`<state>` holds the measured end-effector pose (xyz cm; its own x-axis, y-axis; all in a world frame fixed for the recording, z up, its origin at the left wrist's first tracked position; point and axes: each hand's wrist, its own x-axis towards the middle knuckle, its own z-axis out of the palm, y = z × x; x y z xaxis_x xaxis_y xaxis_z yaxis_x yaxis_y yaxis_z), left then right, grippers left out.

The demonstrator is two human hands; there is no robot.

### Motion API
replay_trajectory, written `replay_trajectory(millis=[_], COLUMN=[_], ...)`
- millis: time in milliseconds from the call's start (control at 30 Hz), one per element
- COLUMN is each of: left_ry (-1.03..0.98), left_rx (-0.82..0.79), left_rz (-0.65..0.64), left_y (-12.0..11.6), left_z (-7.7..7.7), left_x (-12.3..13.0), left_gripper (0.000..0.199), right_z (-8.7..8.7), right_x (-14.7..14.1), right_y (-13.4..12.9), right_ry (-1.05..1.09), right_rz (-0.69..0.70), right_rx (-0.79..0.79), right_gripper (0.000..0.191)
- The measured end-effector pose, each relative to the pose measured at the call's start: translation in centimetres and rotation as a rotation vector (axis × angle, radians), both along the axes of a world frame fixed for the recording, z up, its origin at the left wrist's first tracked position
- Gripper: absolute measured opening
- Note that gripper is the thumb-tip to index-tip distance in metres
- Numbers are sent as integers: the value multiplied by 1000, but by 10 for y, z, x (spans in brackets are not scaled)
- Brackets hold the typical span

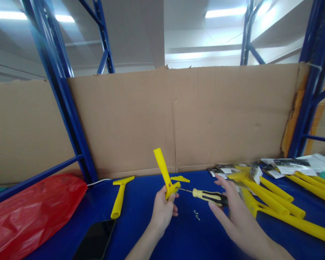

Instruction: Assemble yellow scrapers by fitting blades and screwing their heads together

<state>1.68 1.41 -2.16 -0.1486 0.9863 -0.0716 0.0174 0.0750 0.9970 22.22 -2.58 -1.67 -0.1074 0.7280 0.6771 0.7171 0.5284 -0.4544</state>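
Note:
My left hand is closed around the head end of a yellow T-shaped plastic scraper handle, its grip tilted up and away. A screwdriver with a cream and black handle lies nearly level, its tip at the head of the scraper handle. At its butt end is my right hand, thumb and forefinger spread along the handle; the other fingers are partly hidden. Behind the scraper head lies a thin yellow clamp plate. Several small screws rest on the blue table between my hands.
Another yellow scraper handle lies left, near a black phone and a red plastic bag. Several yellow handles and packaged parts are piled right. A cardboard wall and blue rack posts stand behind.

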Motion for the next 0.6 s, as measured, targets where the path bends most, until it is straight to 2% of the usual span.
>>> replay_trajectory(millis=[67,167,267,333,433,500,600], left_ry=[11,21,21,24,48,66,82], left_rx=[12,8,1,2,-1,-1,-7], left_rz=[-3,-4,4,2,-27,-56,-67], left_y=[0,0,1,1,1,0,-2], left_z=[0,0,-1,-2,-4,-6,-7], left_x=[0,1,1,1,2,3,4], left_gripper=[20,20,19,19,19,20,21], right_z=[0,-1,-2,-3,-3,-3,-1], right_x=[0,-1,-2,-1,0,1,2], right_y=[1,0,-2,-2,0,2,4], right_ry=[-16,-12,73,99,87,82,76], right_rz=[48,90,41,75,122,52,-64], right_rx=[-8,-103,-86,-76,-85,-36,48], right_gripper=[44,31,47,56,40,30,39])
